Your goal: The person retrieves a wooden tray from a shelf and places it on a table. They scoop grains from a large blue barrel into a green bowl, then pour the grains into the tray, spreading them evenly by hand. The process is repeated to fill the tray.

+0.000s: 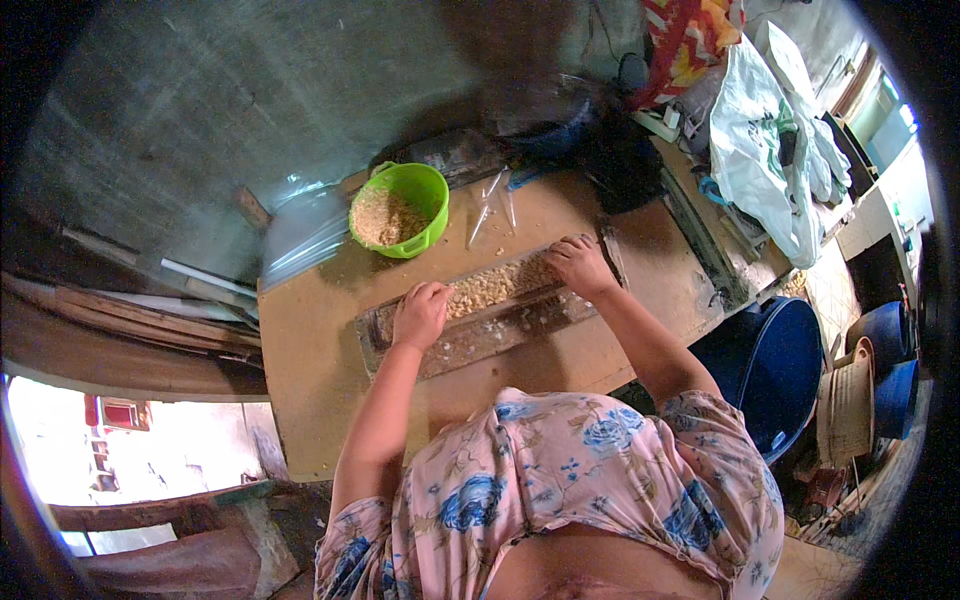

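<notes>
Left hand (422,313) and right hand (580,267) sit fingers bent, grip unclear, over pale crumbly mix (490,288) spread between them in a long tray (455,352); even pressure from both probably levels it best.

Grey wall (250,90), red-and-yellow patterned bag (690,45) at upper right, white plastic bag (755,130) just beside it, large blue barrel (785,370) below, tan woven item (846,410) near it, long wooden boards (150,322) at left.
</notes>
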### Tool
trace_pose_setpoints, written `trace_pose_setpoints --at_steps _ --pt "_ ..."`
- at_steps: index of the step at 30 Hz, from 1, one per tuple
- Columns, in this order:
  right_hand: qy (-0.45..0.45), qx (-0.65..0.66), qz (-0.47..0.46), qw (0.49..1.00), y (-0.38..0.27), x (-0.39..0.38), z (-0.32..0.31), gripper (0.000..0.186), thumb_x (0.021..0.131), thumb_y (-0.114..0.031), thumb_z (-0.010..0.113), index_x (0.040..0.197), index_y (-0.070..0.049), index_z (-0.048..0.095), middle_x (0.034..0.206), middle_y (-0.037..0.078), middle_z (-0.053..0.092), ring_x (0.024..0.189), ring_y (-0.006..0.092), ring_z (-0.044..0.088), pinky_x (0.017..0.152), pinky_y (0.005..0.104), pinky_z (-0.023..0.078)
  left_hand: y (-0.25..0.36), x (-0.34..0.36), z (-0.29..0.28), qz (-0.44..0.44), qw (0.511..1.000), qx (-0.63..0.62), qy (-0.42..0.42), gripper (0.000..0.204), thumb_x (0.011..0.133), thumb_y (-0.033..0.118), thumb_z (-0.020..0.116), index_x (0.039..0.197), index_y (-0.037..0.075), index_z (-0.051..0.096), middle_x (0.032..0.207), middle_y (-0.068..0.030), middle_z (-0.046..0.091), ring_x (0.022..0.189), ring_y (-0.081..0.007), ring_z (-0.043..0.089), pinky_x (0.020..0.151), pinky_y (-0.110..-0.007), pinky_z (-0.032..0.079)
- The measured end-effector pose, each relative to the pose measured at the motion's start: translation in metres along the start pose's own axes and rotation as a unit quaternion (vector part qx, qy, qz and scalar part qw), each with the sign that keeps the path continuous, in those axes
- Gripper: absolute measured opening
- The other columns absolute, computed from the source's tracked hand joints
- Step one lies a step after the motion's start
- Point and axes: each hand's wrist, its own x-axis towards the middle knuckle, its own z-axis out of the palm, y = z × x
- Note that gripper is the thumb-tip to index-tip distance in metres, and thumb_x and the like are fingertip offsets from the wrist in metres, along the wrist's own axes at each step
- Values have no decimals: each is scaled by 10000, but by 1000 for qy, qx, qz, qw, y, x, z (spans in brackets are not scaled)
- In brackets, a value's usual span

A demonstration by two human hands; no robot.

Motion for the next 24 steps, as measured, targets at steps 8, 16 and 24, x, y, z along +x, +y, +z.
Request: trace_pose_setpoints --at_steps 8,16,24 --pt "6 -63 0 998 -1 -13 11 248 706 -151 501 927 -122 607 1026 32 560 1016 221 493 883 323 400 7 -1 2 1 999 45 3 190 737 220 591 913 146 595 896 -15 532 887 -206 509 790 -362 441" --pt "-7 -41 11 999 -8 -16 1 273 690 -137 500 944 -130 597 1000 29 548 982 222 487 843 336 408 23 22 16 15 996 32 -85 497 785 327 523 1221 108 431 1253 -109 424 1184 -289 363 959 -443 311" --pt "132 -13 176 975 33 -78 1 239 720 -111 515 947 -89 587 941 92 569 916 281 517 822 354 414 25 19 30 28 993 47 -102 469 820 265 458 1248 81 408 1323 -124 365 1223 -309 326 988 -453 264"
